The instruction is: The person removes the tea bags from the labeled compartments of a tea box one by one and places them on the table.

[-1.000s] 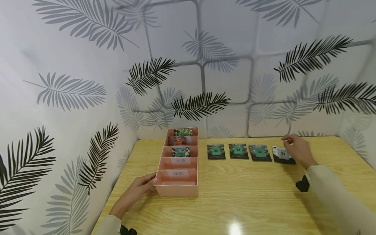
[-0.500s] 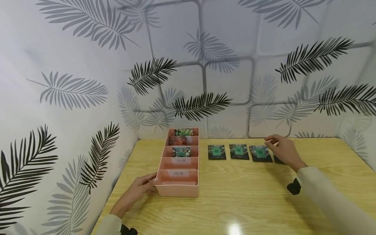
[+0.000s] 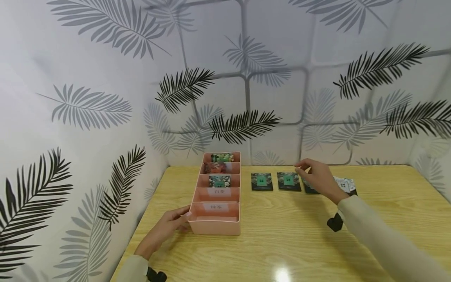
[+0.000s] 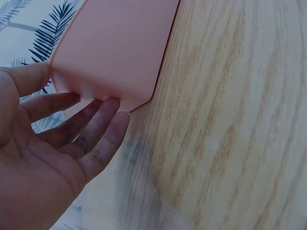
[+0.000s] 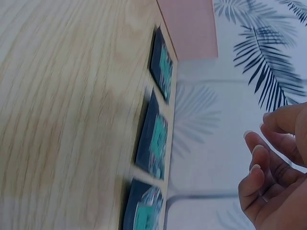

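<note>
A pink divided box [image 3: 215, 228] stands on the left of the table. My left hand [image 3: 165, 229] holds its near left corner, thumb at the rim and fingertips against the outer wall [image 4: 112, 48]. A row of small sachets lies to the right: a dark sachet [image 3: 262, 182] with a green square, a similar sachet [image 3: 289, 181], a third sachet [image 3: 310, 188] partly hidden by my hand, and a silver-and-black sachet [image 3: 347, 185]. My right hand [image 3: 318, 179] hovers over the third one, fingers loosely bent, nothing between them in the right wrist view.
The box's back compartments hold a green sachet [image 3: 222, 157], a red sachet [image 3: 215, 168] and a dark floral sachet [image 3: 219, 181]. White labels [image 3: 216, 206] mark the two nearest compartments. A leaf-patterned curtain [image 3: 275, 94] hangs behind the wooden table [image 3: 299, 243].
My right hand has moved left along the row, from the silver-and-black sachet to above the third one. The sachets lie as before, and my left hand stays on the box.
</note>
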`<state>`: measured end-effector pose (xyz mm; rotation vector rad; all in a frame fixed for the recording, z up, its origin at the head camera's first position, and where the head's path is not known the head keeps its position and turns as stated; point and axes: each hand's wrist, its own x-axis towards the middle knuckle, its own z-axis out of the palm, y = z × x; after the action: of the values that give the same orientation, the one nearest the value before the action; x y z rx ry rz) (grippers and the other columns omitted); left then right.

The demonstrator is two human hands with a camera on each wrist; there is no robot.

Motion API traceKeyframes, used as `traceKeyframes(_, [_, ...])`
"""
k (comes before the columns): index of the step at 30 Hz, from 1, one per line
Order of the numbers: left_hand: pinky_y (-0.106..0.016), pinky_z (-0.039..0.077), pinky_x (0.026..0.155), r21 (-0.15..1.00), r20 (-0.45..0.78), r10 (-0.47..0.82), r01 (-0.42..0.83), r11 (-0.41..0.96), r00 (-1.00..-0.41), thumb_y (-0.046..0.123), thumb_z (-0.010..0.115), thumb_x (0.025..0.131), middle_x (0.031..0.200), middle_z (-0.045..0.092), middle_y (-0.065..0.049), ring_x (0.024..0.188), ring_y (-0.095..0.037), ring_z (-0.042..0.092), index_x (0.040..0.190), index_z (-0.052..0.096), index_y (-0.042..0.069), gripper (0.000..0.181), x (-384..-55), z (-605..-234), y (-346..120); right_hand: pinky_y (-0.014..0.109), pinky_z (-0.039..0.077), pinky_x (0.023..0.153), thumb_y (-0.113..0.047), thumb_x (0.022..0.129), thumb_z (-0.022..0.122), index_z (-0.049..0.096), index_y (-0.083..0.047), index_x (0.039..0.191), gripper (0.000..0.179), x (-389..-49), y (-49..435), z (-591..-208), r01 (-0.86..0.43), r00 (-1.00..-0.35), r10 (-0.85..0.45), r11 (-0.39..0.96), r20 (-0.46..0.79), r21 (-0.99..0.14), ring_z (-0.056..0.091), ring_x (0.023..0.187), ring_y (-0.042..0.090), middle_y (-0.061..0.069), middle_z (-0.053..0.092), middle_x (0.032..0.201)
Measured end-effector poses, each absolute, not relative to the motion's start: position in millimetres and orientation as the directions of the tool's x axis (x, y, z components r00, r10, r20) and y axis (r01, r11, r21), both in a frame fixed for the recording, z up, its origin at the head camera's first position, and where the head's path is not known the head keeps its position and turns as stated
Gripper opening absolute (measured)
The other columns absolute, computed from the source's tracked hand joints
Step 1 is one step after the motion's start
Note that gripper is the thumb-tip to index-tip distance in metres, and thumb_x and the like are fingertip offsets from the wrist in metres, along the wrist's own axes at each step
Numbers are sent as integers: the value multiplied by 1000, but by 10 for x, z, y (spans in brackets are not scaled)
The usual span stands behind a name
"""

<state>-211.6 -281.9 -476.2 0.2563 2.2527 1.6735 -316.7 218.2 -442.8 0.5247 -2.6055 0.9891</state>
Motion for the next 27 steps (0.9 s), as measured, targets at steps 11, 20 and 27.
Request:
traceKeyframes(11, [-45, 52, 87, 956, -144, 312, -50, 290, -939, 44, 53, 96, 141, 47, -14, 107, -24, 61, 147, 39, 11, 63, -2126, -4778, -2822, 33, 46, 51, -28, 96, 60, 65, -18, 110, 18, -3136, 1647, -4338, -484, -873, -296, 626, 388, -612, 56, 62, 20, 1, 65, 92])
traceKeyframes(20, [-45, 51, 88, 956, -136, 329, -37, 289, -935, 42, 52, 98, 141, 47, -17, 106, -24, 61, 147, 37, 8, 62, -2114, -4787, -2841, 31, 45, 48, -24, 94, 62, 67, -18, 108, 15, -3135, 1197, -4309, -544, -839, -357, 577, 410, -609, 51, 54, 16, -3, 65, 90])
traceKeyframes(27, [-46, 51, 89, 959, -138, 327, -44, 279, -935, 41, 52, 98, 142, 46, -14, 109, -23, 60, 147, 38, 11, 59, -2116, -4767, -2828, 31, 45, 52, -26, 95, 62, 67, -23, 106, 13, -3157, 915, -4325, -558, -829, -390, 541, 400, -629, 52, 59, 16, -7, 65, 93])
